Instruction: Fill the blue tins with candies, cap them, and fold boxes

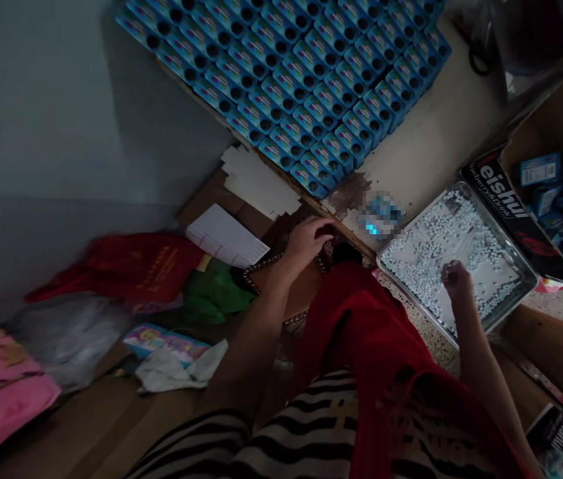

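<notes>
White letters reading "eishu" and, smaller, "ueberry&Drink" mark the black carton (493, 189); another box (550, 432) lower right repeats "eishu". Just beside the carton, the metal tray (523, 286) holds pale pellets (483, 243). Above them the right hand (456, 279) is bunched; whether it grips any, I cannot tell. The left hand (310, 243), thumb and fingers apart, is by the edge of the desk (425, 126), where blue boxes (286, 94) stand in rows, their labels too small to read.
</notes>
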`<state>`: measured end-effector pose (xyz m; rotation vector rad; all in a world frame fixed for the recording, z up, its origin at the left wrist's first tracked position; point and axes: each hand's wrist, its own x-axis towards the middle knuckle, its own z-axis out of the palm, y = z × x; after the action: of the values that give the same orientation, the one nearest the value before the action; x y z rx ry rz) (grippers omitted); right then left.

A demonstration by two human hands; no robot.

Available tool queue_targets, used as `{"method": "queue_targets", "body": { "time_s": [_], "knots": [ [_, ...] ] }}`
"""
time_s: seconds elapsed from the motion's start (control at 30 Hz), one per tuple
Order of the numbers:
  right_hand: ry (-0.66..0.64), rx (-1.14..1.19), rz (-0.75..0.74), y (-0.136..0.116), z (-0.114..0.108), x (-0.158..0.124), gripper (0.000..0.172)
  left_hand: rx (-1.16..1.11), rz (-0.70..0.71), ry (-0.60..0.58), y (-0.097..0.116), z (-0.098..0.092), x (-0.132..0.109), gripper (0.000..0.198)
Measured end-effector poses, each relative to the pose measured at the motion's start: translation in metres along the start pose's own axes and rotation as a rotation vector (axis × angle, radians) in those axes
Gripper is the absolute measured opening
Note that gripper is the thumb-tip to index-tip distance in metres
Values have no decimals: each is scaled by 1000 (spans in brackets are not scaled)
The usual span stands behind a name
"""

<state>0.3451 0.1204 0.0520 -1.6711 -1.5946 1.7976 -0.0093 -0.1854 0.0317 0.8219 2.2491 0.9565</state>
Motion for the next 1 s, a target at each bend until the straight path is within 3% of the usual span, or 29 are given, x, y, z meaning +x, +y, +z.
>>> {"method": "queue_targets", "body": {
  "time_s": [0.17, 0.3, 0.43, 0.6, 0.8, 1.0],
  "knots": [
    [-46, 134, 82, -3, -1, -19, 30, -77, 25, -9, 6, 4, 16, 43],
    [-2, -2, 187, -1, 9, -19, 38, -93, 30, -23, 18, 12, 40, 62],
    [27, -209, 162, -13, 24, -16, 46, -123, 63, -19, 38, 23, 61, 78],
    [-163, -427, 24, -54, 63, -10, 36, -161, 139, -43, 61, 44, 80, 76],
    [-297, -622, -350, -123, 113, -3, 17, -291, 172, -151, 77, 60, 100, 45],
    [-279, -787, -570, -163, 113, -13, 18, -242, 237, -166, 117, 64, 93, 30]
  ]
}}
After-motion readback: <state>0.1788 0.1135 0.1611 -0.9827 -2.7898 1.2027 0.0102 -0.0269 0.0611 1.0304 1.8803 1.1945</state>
